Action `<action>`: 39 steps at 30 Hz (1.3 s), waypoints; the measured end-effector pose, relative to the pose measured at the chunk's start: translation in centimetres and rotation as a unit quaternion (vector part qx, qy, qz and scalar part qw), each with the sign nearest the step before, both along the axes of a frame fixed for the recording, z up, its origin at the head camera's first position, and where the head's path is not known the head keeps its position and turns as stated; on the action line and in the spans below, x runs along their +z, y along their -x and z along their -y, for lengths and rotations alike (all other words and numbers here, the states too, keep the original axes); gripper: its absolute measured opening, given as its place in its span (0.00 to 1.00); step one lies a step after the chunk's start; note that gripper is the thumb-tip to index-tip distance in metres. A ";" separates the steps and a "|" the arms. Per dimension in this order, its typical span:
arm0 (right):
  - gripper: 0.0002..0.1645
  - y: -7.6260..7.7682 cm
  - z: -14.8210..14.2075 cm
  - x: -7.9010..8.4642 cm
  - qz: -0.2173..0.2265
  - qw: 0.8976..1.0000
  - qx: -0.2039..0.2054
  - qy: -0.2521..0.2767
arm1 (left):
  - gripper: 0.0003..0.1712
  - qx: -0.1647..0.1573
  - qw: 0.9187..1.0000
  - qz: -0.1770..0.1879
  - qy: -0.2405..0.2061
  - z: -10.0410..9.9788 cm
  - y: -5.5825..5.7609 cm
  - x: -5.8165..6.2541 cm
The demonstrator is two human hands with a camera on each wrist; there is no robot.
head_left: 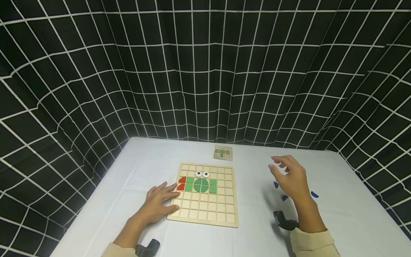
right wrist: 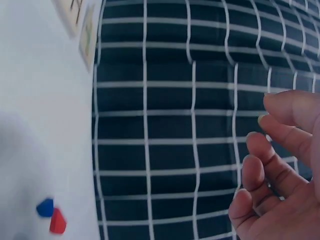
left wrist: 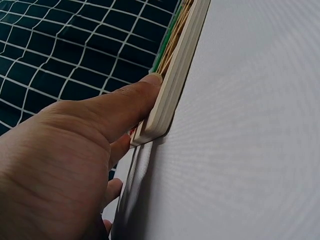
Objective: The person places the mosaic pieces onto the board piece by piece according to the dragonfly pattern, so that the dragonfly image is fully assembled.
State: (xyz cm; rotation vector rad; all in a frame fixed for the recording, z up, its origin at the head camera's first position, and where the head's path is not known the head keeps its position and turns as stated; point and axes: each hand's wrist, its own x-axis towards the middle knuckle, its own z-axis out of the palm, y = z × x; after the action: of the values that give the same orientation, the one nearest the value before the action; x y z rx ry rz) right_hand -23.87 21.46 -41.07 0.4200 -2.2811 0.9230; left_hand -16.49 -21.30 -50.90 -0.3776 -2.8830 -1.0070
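Observation:
A wooden grid board lies on the white table. Green squares, a green disc of quarter pieces, red quarter pieces and two white eye pieces sit in its cells. My left hand rests at the board's left side, fingers spread, fingertips at the frame and thumb on the lower left edge. My right hand hovers above the table right of the board, fingers loosely bent, with nothing visible between them. Beneath and beside it lie blue pieces; a red piece shows in the right wrist view.
Behind the board lies a small pattern card showing a similar figure. White cloth covers the table. A black curtain with a white grid hangs round the back and sides. Each wrist wears a dark camera mount.

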 end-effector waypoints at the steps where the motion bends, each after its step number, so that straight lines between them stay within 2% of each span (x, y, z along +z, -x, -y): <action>1: 0.15 0.1 -0.5 -0.2 0.009 1.000 -0.009 0.003 | 0.27 0.000 1.000 0.001 0.001 0.0 0.0 0.0; 8: 0.15 1.4 -3.2 -2.0 0.077 0.995 -0.058 0.020 | 0.27 0.002 1.000 0.008 0.003 -0.1 0.0 0.1; 11: 0.16 2.4 -4.4 -3.6 0.093 0.993 -0.069 0.021 | 0.28 0.002 1.000 0.009 0.003 -0.1 0.0 0.1; 16: 0.18 3.1 -5.3 -4.9 0.123 0.990 -0.066 0.026 | 0.28 0.003 1.000 0.007 0.004 -0.1 0.1 0.0; 18: 0.18 2.7 -5.0 -4.6 0.143 0.988 -0.060 0.031 | 0.28 0.004 1.000 0.008 0.004 -0.1 0.1 0.0; 26: 0.21 3.0 -5.4 -5.7 0.205 0.976 -0.071 0.018 | 0.28 0.000 1.000 0.005 0.000 0.0 0.0 0.0; 39: 0.25 3.1 -6.0 -7.5 0.297 0.952 -0.066 -0.044 | 0.28 -0.004 1.000 0.003 0.002 0.0 0.0 0.1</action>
State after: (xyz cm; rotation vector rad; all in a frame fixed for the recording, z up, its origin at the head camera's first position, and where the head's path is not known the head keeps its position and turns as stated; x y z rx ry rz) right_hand -27.00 27.48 -48.57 0.0139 -2.8587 0.9739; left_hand -16.49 -21.30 -50.81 -0.3879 -2.8917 -1.0039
